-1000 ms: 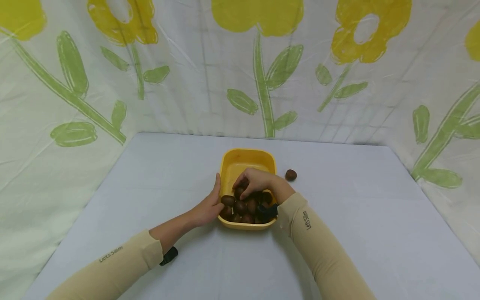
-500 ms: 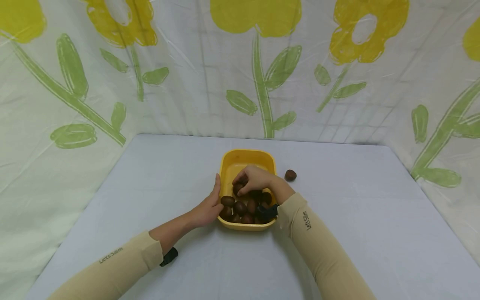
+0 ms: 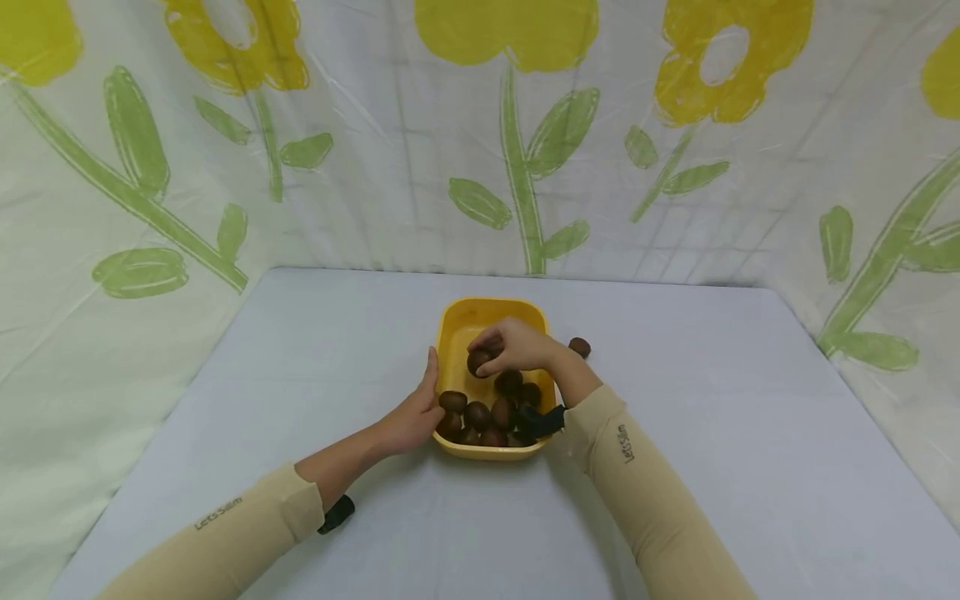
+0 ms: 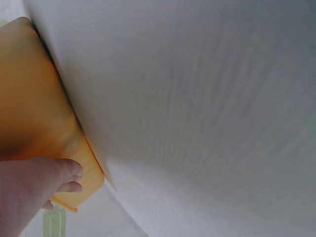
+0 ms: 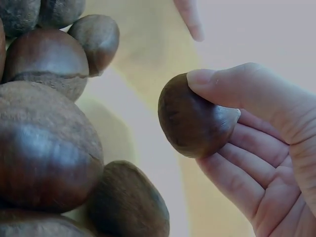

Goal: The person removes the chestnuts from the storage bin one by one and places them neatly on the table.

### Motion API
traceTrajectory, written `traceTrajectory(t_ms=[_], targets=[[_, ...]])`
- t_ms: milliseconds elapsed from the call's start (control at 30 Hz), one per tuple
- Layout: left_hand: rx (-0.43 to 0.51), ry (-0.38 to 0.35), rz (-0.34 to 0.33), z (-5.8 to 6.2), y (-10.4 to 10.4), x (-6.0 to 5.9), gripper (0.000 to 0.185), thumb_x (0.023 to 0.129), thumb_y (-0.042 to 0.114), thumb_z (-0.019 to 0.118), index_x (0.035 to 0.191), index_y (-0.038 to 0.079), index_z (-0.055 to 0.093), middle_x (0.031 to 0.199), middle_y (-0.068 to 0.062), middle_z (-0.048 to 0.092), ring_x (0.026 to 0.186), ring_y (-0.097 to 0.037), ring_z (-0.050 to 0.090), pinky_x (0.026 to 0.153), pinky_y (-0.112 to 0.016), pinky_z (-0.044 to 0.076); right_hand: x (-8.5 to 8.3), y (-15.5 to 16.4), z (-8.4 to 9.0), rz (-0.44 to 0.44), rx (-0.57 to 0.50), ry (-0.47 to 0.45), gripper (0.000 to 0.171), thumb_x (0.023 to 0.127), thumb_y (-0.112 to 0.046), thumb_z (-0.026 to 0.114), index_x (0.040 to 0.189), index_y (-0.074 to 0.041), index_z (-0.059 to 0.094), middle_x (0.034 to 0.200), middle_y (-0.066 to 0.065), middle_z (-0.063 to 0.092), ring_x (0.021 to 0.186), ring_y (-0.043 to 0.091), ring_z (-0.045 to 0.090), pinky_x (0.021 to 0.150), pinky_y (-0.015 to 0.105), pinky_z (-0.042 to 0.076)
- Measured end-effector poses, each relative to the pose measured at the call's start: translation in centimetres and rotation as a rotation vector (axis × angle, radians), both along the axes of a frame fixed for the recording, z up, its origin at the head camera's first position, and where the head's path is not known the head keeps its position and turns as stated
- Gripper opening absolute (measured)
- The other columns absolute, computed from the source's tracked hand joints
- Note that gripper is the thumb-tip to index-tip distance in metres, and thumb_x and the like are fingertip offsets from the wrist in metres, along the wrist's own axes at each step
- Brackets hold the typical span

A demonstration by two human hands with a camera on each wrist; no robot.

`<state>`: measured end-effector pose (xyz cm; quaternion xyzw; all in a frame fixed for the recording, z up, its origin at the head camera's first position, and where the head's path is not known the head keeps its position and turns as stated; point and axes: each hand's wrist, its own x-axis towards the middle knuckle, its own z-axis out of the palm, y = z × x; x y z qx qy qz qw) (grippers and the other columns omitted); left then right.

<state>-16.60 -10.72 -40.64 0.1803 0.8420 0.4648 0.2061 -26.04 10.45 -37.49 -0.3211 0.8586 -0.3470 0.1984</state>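
Note:
A yellow tub (image 3: 459,327) (image 4: 29,108) stands mid-table with several brown chestnuts (image 3: 480,415) (image 5: 47,143) heaped at its near end. My right hand (image 3: 510,346) hovers over the tub and pinches one chestnut (image 3: 477,361) (image 5: 195,117) between thumb (image 5: 232,86) and fingers, lifted off the heap. My left hand (image 3: 416,412) (image 4: 34,185) rests against the tub's left wall, fingers straight along its outside.
One loose chestnut (image 3: 579,347) lies on the white table (image 3: 712,433) just right of the tub. A flower-printed sheet (image 3: 525,142) closes in the back and both sides. Black wrist straps (image 3: 337,513) sit on both forearms.
My right hand has risen from the heap with a chestnut pinched in its fingers and moved slightly toward the far end of the tub. The left hand has stayed against the tub.

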Motion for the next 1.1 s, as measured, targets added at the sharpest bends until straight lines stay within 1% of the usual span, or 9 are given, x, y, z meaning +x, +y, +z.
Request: traceTrajectory(t_ms=[233,367,600,733,867,1100], targets=[[-0.004,0.012,0.011,-0.1,0.1,0.0,0.081,0.089,0.000,0.033,0.143,0.009,-0.027,0.154,-0.011,-0.022,0.144,-0.027,-0.011,0.115,-0.048,0.000,0.1,1.0,0.7,-0.035,-0.035,-0.002,0.044,0.080,-0.018,0.071,0.119,-0.002,0.063,0.117,0.010,0.066,0.107,0.021,0.062,0.092,0.033,0.049],[0.000,0.012,0.011,0.0,0.1,0.0,0.082,0.089,0.000,0.034,0.143,0.009,-0.027,0.154,-0.011,-0.021,0.144,-0.027,-0.011,0.115,-0.048,0.000,0.2,1.9,1.4,-0.081,-0.077,-0.013,0.045,0.080,-0.017,0.071,0.121,-0.001,0.062,0.118,0.012,0.065,0.107,0.024,0.062,0.092,0.035,0.050],[0.023,0.011,0.005,-0.2,0.0,-0.1,0.083,0.088,-0.001,0.033,0.143,0.009,-0.028,0.154,-0.011,-0.022,0.143,-0.027,-0.013,0.115,-0.048,-0.001,0.1,3.8,1.6,-0.164,-0.137,-0.029,0.046,0.079,-0.017,0.072,0.121,-0.003,0.062,0.115,0.009,0.067,0.104,0.020,0.064,0.090,0.035,0.051],[0.027,0.015,0.012,-0.1,0.1,0.0,0.083,0.087,-0.001,0.034,0.143,0.008,-0.028,0.154,-0.011,-0.022,0.144,-0.026,-0.012,0.115,-0.047,-0.001,0.1,4.8,1.8,-0.194,-0.145,-0.013,0.045,0.079,-0.019,0.072,0.121,-0.004,0.062,0.117,0.009,0.065,0.105,0.020,0.064,0.089,0.035,0.051],[0.031,0.010,0.014,-0.1,0.1,0.1,0.083,0.087,-0.001,0.033,0.143,0.008,-0.028,0.154,-0.011,-0.022,0.144,-0.026,-0.012,0.115,-0.048,-0.001,0.1,5.8,1.8,-0.210,-0.141,0.007,0.045,0.079,-0.018,0.072,0.121,-0.003,0.062,0.121,0.011,0.064,0.108,0.022,0.063,0.090,0.036,0.050],[0.019,0.009,0.009,0.0,0.0,0.0,0.083,0.088,-0.001,0.034,0.143,0.010,-0.027,0.154,-0.011,-0.022,0.143,-0.027,-0.013,0.115,-0.049,-0.001,0.1,7.5,1.8,-0.273,-0.150,-0.002,0.044,0.079,-0.019,0.073,0.120,-0.007,0.063,0.120,0.011,0.064,0.109,0.023,0.062,0.092,0.037,0.049]])
